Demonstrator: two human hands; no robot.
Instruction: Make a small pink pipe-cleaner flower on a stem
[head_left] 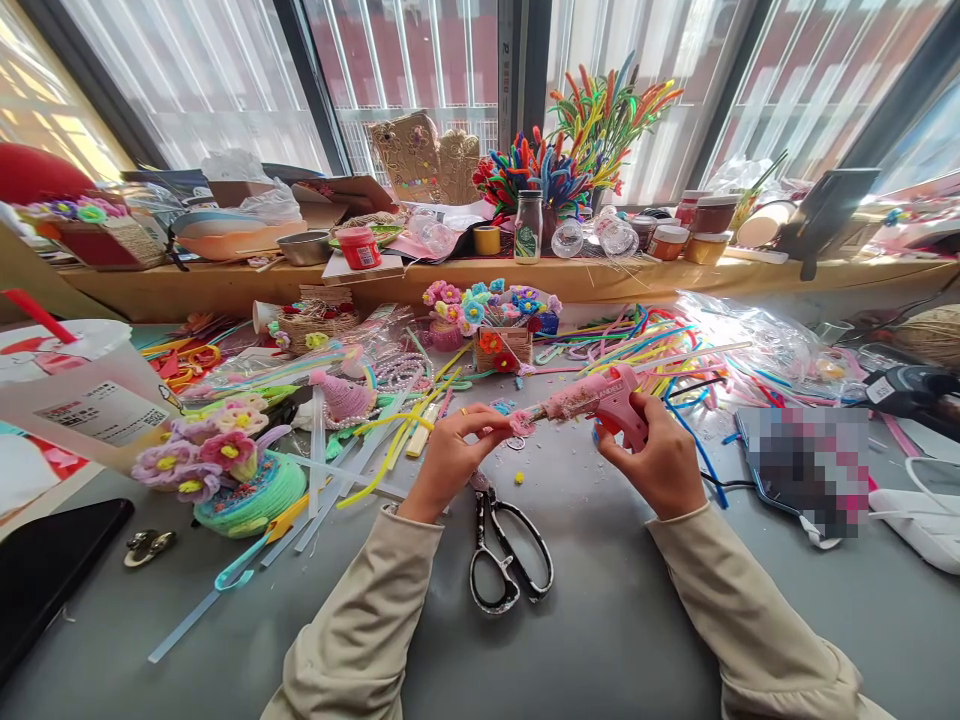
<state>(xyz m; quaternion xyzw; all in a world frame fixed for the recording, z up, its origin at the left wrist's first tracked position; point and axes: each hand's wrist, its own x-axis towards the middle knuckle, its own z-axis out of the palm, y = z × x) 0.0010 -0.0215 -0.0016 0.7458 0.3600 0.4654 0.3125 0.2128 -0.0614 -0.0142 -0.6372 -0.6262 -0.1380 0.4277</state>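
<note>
My right hand is closed round the grip of a pink hot glue gun. Its nozzle points left at a small pink pipe-cleaner flower, which my left hand pinches between thumb and fingers. Both hands hover just above the grey table, in the middle of the view. Black-handled scissors lie open on the table right below my hands. Clear glue sticks lie scattered to the left of my left hand.
A green yarn basket with pipe-cleaner flowers stands at left, near a plastic drink cup. Loose coloured pipe cleaners cover the far table. A phone and white cable lie at right. A cluttered wooden sill runs behind.
</note>
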